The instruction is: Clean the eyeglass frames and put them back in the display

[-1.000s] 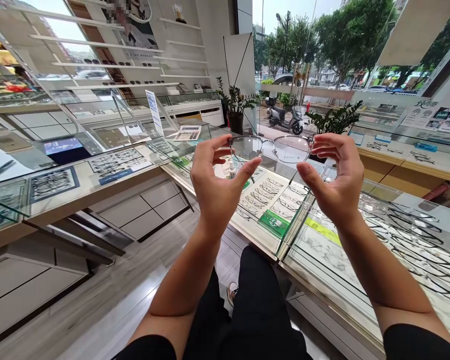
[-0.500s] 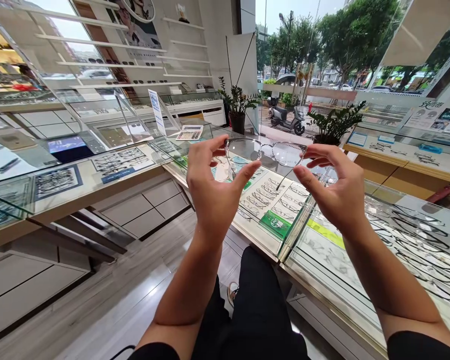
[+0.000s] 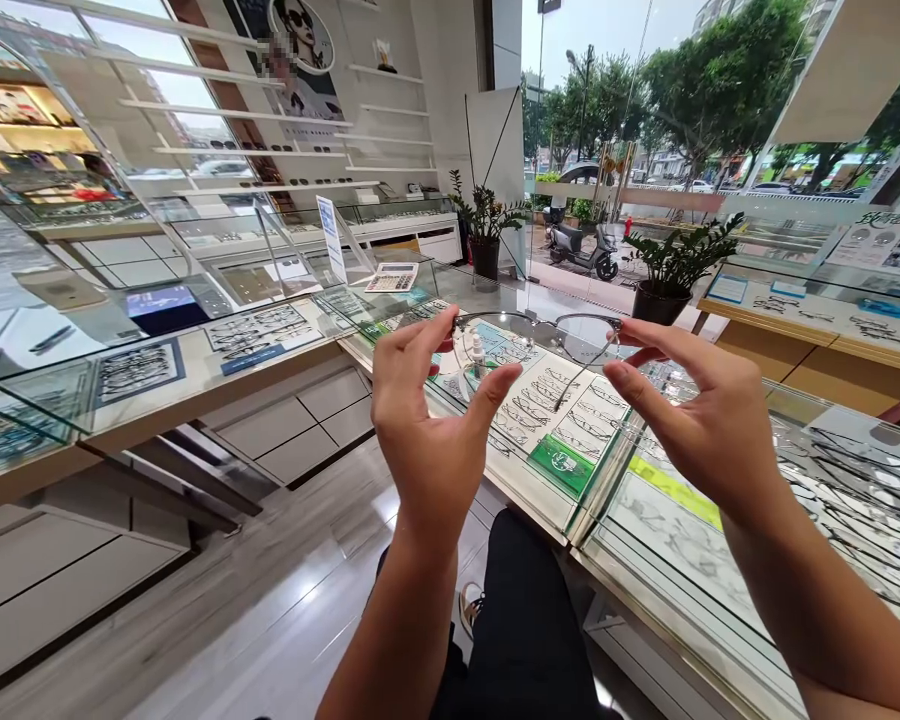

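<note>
Both my hands hold a pair of eyeglasses up in front of me, above the glass counter. The glasses have clear lenses and a dark upper rim, and a thin dark temple slants down behind them. My left hand has its index fingertip at the left end of the frame, with the thumb lower and bent inward. At the opposite end, my right hand pinches the frame's corner between thumb and fingers. Through the lenses I see a small white bottle on the counter.
Under the counter glass lie rows of eyeglasses and a green card. A calculator and a standing sign are farther back. Potted plants stand by the window. Another display counter runs along the left.
The eyeglasses have tipped so their top edge shows more, and they sit lower in view. My right hand has shifted a little right. The whole view has moved slightly.
</note>
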Action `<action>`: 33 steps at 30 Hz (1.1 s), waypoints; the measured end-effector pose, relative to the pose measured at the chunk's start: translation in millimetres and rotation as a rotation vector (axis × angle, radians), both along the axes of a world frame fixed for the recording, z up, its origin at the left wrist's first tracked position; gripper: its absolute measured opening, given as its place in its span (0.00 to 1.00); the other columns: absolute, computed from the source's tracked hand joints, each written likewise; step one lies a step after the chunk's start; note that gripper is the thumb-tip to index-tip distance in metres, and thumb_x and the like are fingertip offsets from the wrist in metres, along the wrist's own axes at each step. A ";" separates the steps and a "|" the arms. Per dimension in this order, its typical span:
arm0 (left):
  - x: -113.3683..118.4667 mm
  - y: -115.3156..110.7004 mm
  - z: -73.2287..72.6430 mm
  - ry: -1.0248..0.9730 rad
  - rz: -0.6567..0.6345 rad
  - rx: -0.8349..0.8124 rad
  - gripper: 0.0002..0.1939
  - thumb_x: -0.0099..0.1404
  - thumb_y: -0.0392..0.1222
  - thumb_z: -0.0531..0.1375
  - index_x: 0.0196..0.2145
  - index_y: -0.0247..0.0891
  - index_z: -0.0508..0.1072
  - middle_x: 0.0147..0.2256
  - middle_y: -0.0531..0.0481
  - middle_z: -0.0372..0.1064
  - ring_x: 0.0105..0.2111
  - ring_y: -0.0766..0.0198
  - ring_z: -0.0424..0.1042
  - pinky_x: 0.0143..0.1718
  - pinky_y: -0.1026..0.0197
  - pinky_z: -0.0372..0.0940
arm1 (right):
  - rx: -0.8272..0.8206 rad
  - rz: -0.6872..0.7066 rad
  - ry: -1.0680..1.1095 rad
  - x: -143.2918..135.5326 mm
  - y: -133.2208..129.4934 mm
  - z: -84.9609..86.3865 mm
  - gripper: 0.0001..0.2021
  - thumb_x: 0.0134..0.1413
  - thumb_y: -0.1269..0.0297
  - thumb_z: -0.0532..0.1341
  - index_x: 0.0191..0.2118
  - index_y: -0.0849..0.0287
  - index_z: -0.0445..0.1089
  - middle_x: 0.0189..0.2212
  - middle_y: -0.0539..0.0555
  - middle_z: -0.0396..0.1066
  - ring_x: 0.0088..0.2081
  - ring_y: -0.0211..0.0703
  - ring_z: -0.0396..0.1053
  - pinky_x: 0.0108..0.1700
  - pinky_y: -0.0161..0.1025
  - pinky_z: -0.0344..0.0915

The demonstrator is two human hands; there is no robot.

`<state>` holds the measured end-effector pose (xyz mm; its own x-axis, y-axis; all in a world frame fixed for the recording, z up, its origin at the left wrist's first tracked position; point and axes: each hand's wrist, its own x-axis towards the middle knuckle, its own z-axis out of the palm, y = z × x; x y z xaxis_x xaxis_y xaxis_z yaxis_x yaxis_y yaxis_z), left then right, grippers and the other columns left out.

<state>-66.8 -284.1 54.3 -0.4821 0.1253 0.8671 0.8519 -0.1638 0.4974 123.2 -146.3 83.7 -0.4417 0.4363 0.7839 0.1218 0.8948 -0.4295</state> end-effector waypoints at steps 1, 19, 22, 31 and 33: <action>1.8 0.0 0.4 0.005 0.009 0.000 0.25 0.67 0.55 0.75 0.60 0.54 0.80 0.52 0.45 0.75 0.50 0.50 0.77 0.51 0.45 0.78 | -0.001 -0.001 -0.005 0.5 0.0 0.0 0.20 0.67 0.46 0.70 0.58 0.48 0.82 0.50 0.58 0.86 0.46 0.58 0.83 0.53 0.57 0.78; 12.8 6.6 -5.5 0.037 0.055 -0.018 0.32 0.67 0.55 0.75 0.64 0.46 0.78 0.55 0.44 0.72 0.55 0.52 0.76 0.62 0.48 0.73 | -0.081 -0.092 -0.245 3.1 6.1 7.2 0.26 0.66 0.44 0.68 0.59 0.57 0.81 0.53 0.61 0.85 0.49 0.61 0.84 0.52 0.55 0.78; 13.3 6.5 -4.3 0.037 0.046 -0.015 0.32 0.66 0.55 0.75 0.64 0.46 0.78 0.55 0.44 0.72 0.55 0.52 0.76 0.62 0.48 0.74 | -0.082 -0.099 -0.234 3.3 5.1 7.7 0.26 0.66 0.43 0.68 0.58 0.57 0.81 0.52 0.61 0.85 0.49 0.61 0.84 0.50 0.54 0.78; 13.4 6.0 -4.3 0.034 0.047 -0.001 0.31 0.66 0.55 0.76 0.63 0.45 0.79 0.54 0.44 0.73 0.54 0.53 0.77 0.60 0.49 0.75 | -0.064 -0.100 -0.246 3.2 6.6 5.9 0.24 0.66 0.42 0.68 0.55 0.55 0.82 0.48 0.60 0.86 0.47 0.60 0.84 0.47 0.52 0.77; 12.7 6.1 -5.6 0.021 0.032 -0.003 0.31 0.66 0.55 0.76 0.63 0.46 0.79 0.54 0.44 0.73 0.54 0.53 0.77 0.61 0.49 0.75 | -0.060 -0.090 -0.247 2.7 6.9 5.2 0.24 0.66 0.42 0.68 0.55 0.56 0.82 0.49 0.60 0.86 0.47 0.60 0.84 0.47 0.52 0.77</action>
<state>-54.0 -278.0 48.7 -0.4673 0.1131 0.8768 0.8671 -0.1351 0.4795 125.8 -139.4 88.9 -0.5740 0.5251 0.6284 0.3074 0.8494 -0.4289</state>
